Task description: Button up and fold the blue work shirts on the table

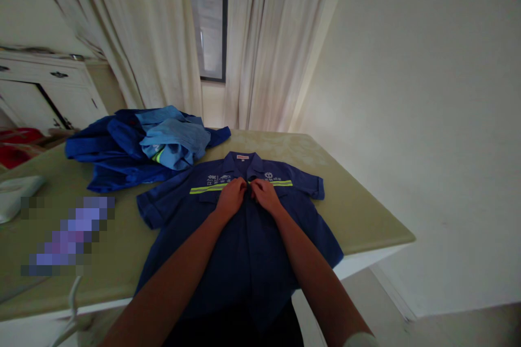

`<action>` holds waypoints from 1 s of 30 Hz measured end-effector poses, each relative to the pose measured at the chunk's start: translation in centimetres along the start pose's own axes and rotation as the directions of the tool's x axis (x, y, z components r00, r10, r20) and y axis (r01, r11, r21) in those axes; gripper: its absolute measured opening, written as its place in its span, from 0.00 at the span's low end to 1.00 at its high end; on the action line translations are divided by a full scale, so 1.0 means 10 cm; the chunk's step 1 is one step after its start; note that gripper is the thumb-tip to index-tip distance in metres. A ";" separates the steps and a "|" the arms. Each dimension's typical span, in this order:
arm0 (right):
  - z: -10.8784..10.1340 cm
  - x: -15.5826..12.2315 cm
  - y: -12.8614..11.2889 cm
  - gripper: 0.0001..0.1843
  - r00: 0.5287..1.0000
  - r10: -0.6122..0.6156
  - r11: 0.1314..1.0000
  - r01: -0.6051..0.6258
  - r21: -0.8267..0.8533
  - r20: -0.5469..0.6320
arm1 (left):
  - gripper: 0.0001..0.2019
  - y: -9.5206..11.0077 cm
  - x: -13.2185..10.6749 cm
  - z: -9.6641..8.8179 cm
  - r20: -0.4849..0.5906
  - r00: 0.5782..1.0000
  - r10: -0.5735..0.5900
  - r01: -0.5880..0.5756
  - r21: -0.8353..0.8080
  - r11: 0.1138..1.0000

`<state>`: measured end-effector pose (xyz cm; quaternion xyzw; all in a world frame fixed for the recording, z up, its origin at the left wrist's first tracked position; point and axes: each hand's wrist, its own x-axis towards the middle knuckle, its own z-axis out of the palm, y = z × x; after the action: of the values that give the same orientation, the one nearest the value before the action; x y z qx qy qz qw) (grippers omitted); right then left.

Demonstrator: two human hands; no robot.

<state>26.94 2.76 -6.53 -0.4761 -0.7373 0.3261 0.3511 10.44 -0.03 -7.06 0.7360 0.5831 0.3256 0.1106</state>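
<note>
A dark blue short-sleeved work shirt [301, 217] with a yellow-green reflective chest stripe lies face up on the pale green table [366, 211], collar away from me. My left hand [230, 199] and my right hand [265, 195] meet at the shirt's front opening, just below the collar on the stripe. Both hands have their fingers pinched on the shirt's front edges, almost touching each other. The shirt's lower hem hangs over the table's near edge.
A heap of blue work clothes [142, 146] lies at the back left of the table. A white object [16, 195] sits at the left edge. Curtains [268, 38] and a window stand behind; a white cabinet [44, 87] is at the far left.
</note>
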 end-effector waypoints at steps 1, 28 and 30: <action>0.00 0.00 0.01 0.11 1.000 0.017 1.000 -0.018 0.024 0.013 | 0.06 -0.01 0.01 0.01 -0.007 1.000 -0.006 0.006 -0.022 1.000; -0.04 0.02 0.01 0.04 0.994 -0.105 0.994 0.106 -0.032 0.029 | 0.16 -0.14 0.09 0.00 0.046 0.981 -0.189 0.189 -0.457 0.869; -0.03 0.01 0.01 0.05 0.991 -0.126 0.991 0.127 -0.034 0.038 | 0.17 -0.12 0.07 0.00 0.054 0.981 -0.189 0.193 -0.436 0.879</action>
<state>27.20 2.95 -6.37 -0.4291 -0.7779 0.2980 0.3492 9.51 1.03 -7.44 0.6326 0.5639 0.4323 0.3080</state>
